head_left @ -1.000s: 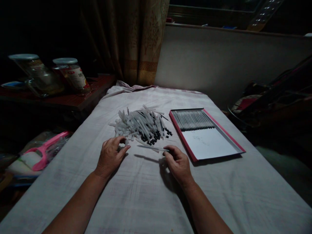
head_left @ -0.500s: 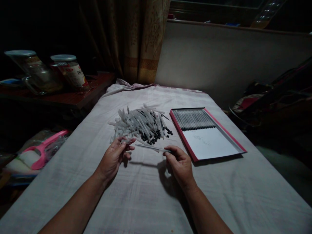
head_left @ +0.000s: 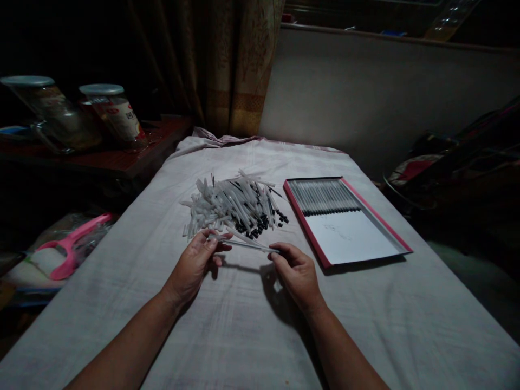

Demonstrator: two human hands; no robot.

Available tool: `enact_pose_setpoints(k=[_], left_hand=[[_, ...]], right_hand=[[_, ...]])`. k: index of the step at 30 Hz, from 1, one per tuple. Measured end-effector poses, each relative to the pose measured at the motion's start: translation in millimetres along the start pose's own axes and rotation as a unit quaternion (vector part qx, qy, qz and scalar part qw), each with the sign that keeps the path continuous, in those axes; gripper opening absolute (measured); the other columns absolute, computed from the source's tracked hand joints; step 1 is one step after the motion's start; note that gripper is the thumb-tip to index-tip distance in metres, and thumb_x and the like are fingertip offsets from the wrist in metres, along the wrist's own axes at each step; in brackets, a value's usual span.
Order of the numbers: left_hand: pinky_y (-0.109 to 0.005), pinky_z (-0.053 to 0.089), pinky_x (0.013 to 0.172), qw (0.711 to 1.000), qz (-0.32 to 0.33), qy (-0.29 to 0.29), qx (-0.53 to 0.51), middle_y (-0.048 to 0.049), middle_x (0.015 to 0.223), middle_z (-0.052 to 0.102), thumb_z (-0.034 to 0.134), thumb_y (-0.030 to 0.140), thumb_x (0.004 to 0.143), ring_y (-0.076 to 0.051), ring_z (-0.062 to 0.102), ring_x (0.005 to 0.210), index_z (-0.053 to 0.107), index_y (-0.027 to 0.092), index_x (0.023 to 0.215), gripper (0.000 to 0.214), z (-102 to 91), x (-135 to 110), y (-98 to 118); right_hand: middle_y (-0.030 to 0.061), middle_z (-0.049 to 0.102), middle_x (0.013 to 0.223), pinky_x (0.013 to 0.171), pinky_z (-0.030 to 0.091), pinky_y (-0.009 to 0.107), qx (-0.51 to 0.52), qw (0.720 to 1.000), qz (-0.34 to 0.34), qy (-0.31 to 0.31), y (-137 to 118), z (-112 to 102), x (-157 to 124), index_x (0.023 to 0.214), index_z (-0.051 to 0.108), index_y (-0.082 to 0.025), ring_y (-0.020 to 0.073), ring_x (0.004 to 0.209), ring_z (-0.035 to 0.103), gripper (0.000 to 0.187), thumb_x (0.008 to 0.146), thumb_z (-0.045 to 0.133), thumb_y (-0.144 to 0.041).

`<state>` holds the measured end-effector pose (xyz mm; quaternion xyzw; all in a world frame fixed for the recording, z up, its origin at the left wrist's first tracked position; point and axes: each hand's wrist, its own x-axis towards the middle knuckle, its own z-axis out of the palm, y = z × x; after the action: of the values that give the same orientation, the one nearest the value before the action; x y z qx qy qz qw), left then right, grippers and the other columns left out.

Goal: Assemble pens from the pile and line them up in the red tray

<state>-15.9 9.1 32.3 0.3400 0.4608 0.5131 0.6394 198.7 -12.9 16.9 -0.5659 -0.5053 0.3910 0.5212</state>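
My left hand [head_left: 195, 265] pinches a small pale pen part between thumb and fingers, meeting the left end of a thin clear pen [head_left: 244, 244]. Its other end is pinched by my right hand [head_left: 296, 273]. Both hands hover just above the cloth-covered table [head_left: 252, 325], in front of a pile of clear pen barrels with black tips [head_left: 233, 208]. To the right lies a red-edged flat box [head_left: 345, 222] with a row of pens packed along its far end.
Two lidded jars [head_left: 109, 116] stand on a dark wooden shelf at the left. Lower left, a pink plastic tool [head_left: 69, 246] lies on bags. A curtain [head_left: 239, 65] hangs behind the table. Dark bags sit at the right.
My left hand lifted off the cloth by the pile with a small part and came to the left end of the pen. The right hand stayed nearly still.
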Motion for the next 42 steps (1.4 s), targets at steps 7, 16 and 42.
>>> enact_pose_setpoints(k=[7,16,42], left_hand=[[-0.013,0.034,0.033,0.998,0.005,0.014,0.061,0.0017,0.077,0.065,0.078,0.049,0.068,-0.004,0.048,0.042,0.059,0.018,0.098,0.047,0.8,0.4,-4.0],[-0.014,0.024,0.031,0.993,0.008,0.032,0.111,0.0028,0.057,0.059,0.074,0.058,0.067,-0.003,0.038,0.033,0.065,0.014,0.086,0.048,-2.8,1.7,0.5],[-0.012,0.028,0.034,0.997,0.029,0.040,0.058,0.0025,0.064,0.062,0.080,0.054,0.065,-0.003,0.043,0.040,0.065,0.017,0.091,0.047,0.7,3.9,-1.1]], right_hand=[[0.0076,0.077,0.081,0.064,0.057,0.031,-0.035,0.996,-0.023,-0.074,8.3,-3.7,0.3,0.092,0.079,-0.017,0.0206,0.070,0.070,0.025,0.078,0.065,-0.033],[0.0046,0.075,0.079,0.067,0.053,0.028,-0.160,0.972,-0.114,-0.128,1.9,-4.4,-2.0,0.091,0.075,-0.020,0.0193,0.073,0.070,0.025,0.088,0.053,-0.030],[0.0078,0.078,0.089,0.072,0.056,0.031,-0.142,0.968,-0.153,-0.138,9.7,0.2,-4.7,0.100,0.076,-0.020,0.0215,0.080,0.073,0.026,0.089,0.054,-0.027]])
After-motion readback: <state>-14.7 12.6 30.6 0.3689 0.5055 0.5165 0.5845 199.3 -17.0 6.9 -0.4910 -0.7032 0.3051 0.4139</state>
